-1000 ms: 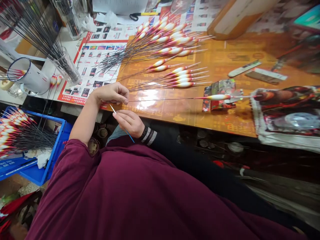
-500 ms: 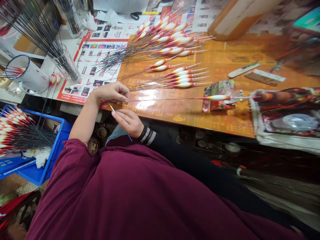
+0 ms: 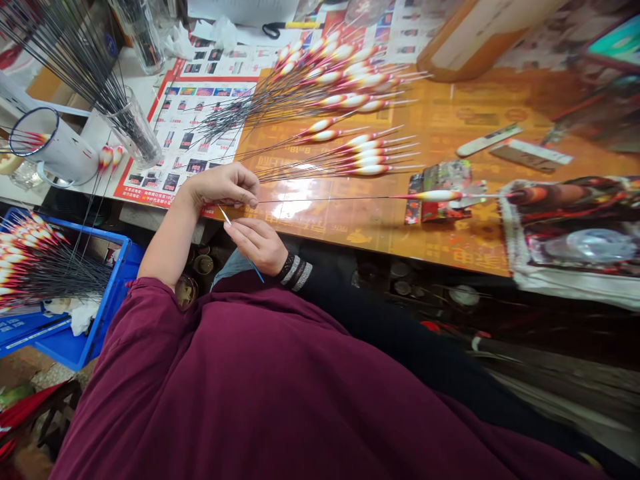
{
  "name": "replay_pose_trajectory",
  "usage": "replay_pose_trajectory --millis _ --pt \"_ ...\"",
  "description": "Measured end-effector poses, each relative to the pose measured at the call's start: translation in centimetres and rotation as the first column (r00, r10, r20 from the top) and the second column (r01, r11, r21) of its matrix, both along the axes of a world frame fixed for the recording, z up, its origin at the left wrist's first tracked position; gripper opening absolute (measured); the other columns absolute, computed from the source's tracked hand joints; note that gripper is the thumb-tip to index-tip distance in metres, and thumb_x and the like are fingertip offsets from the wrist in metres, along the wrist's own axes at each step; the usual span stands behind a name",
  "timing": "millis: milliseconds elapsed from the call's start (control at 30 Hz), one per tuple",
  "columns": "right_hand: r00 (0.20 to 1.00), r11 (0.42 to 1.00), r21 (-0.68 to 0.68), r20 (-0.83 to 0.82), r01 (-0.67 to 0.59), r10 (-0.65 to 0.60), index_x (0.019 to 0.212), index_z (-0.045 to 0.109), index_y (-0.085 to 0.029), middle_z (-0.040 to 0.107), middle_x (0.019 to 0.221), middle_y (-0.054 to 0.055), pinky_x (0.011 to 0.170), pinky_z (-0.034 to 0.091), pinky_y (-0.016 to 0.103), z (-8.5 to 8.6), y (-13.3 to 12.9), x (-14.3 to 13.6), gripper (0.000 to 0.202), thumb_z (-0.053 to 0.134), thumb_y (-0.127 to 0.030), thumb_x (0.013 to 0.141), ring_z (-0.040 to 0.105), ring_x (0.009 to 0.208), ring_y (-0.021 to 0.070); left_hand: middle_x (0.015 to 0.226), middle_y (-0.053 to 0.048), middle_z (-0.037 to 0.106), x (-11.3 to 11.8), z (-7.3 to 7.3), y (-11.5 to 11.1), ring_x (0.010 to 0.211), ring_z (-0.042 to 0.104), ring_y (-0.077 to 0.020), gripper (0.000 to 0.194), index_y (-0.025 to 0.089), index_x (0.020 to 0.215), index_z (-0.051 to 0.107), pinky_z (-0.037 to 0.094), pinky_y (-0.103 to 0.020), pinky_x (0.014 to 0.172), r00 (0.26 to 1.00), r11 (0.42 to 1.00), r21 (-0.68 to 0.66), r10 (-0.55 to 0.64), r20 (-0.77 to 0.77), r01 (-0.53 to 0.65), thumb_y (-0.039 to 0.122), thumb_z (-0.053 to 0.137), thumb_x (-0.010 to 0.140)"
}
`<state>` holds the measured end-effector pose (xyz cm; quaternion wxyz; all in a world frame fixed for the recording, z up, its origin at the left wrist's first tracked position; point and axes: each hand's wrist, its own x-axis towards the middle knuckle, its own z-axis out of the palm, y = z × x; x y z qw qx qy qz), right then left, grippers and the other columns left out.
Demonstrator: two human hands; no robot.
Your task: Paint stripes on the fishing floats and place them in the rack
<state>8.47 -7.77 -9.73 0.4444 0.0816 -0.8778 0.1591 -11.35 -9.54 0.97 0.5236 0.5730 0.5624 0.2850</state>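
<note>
My left hand [image 3: 227,185] rests at the table's front edge with fingers curled, closed around the end of a thin black stem. That stem belongs to a fishing float [image 3: 440,195], which lies level across the table, its white, yellow and red body far to the right. The float's other tip meets a paint-stained, reddish-brown device [image 3: 545,193]. My right hand [image 3: 260,245], just below the left, pinches a fine paintbrush [image 3: 228,219] with a blue handle end. The brush tip points up and left, close under my left hand.
Many finished-looking floats [image 3: 367,160] lie on the table behind my hands. A glass of black stems [image 3: 133,133] and a white enamel mug [image 3: 75,157] stand left. A blue crate [image 3: 107,313] holds more floats. Wooden sticks [image 3: 490,140] lie to the right.
</note>
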Motion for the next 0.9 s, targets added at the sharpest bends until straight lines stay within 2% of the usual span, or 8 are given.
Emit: replay_pose_trajectory --millis 67,300,400,500,600,700,800,900 --pt "0.999 1.000 -0.007 -0.031 -0.012 0.012 0.143 0.053 -0.015 0.071 0.121 0.014 0.099 0.059 0.043 0.0 0.0 0.0 0.044 0.053 -0.015 0.098 0.063 0.122 0.0251 0.058 -0.003 0.060 0.1 0.1 0.0 0.052 0.056 -0.0123 0.021 0.014 0.071 0.072 0.044 -0.026 0.053 1.000 1.000 -0.002 -0.007 -0.003 0.007 0.033 0.082 0.075" --pt "0.998 0.998 -0.011 0.011 -0.068 0.068 0.141 0.053 -0.015 0.071 0.118 0.013 0.097 0.060 0.045 -0.2 0.4 0.5 0.043 0.049 -0.014 0.098 0.065 0.118 0.0241 0.058 -0.002 0.060 0.3 0.3 0.0 0.048 0.052 -0.0097 0.021 0.014 0.073 0.072 0.041 -0.025 0.051 0.997 0.999 0.020 -0.025 -0.071 0.027 0.033 0.081 0.077" --pt "0.994 0.995 -0.008 0.018 -0.104 0.104 0.141 0.051 -0.016 0.072 0.116 0.014 0.094 0.061 0.045 -0.1 0.5 1.2 0.044 0.048 -0.014 0.097 0.067 0.114 0.0238 0.059 -0.002 0.061 0.9 1.4 0.0 0.049 0.052 -0.0094 0.019 0.013 0.076 0.072 0.040 -0.024 0.052 0.990 0.996 0.015 -0.087 -0.107 0.089 0.030 0.074 0.082" --pt "0.989 0.990 -0.007 0.031 -0.142 0.142 0.142 0.049 -0.018 0.073 0.113 0.012 0.089 0.062 0.043 0.4 0.3 1.8 0.046 0.049 -0.014 0.097 0.069 0.111 0.0239 0.065 -0.003 0.066 2.4 2.8 0.2 0.057 0.058 -0.0103 0.016 0.013 0.082 0.073 0.043 -0.024 0.060 0.949 0.980 0.107 -0.133 -0.287 0.170 0.027 0.066 0.086" --pt "0.981 0.981 0.018 -0.001 -0.194 0.194 0.146 0.045 -0.016 0.073 0.111 0.013 0.087 0.062 0.042 1.2 0.0 2.2 0.050 0.050 -0.015 0.097 0.069 0.109 0.0246 0.074 -0.004 0.071 5.0 3.7 0.8 0.069 0.064 -0.0129 0.017 0.014 0.086 0.076 0.043 -0.026 0.069 0.826 0.946 0.232 -0.060 -0.560 0.226 0.019 0.059 0.086" --pt "0.973 0.972 0.068 -0.040 -0.224 0.227 0.148 0.043 -0.011 0.074 0.107 0.014 0.085 0.062 0.043 2.0 -0.2 2.8 0.053 0.051 -0.014 0.096 0.069 0.105 0.0262 0.078 -0.008 0.072 7.6 3.9 1.3 0.073 0.066 -0.0172 0.023 0.014 0.088 0.077 0.042 -0.029 0.070 0.612 0.924 0.317 0.126 -0.781 0.214 0.012 0.055 0.086" --pt "0.976 0.973 0.095 -0.026 -0.211 0.214 0.149 0.042 -0.012 0.074 0.106 0.013 0.084 0.063 0.042 2.6 0.1 3.8 0.051 0.048 -0.016 0.098 0.070 0.103 0.0256 0.080 -0.009 0.073 9.1 4.2 1.0 0.078 0.066 -0.0201 0.026 0.016 0.092 0.077 0.041 -0.031 0.070 0.430 0.905 0.348 0.220 -0.875 0.245 0.008 0.053 0.086" --pt "0.988 0.984 0.102 -0.047 -0.144 0.149 0.150 0.043 -0.015 0.074 0.102 0.012 0.081 0.063 0.040 3.0 0.7 5.4 0.053 0.049 -0.015 0.097 0.071 0.100 0.0241 0.080 -0.009 0.072 8.6 5.1 -0.5 0.081 0.065 -0.0208 0.025 0.018 0.095 0.076 0.041 -0.033 0.071 0.347 0.893 0.372 0.275 -0.897 0.253 0.010 0.053 0.090"
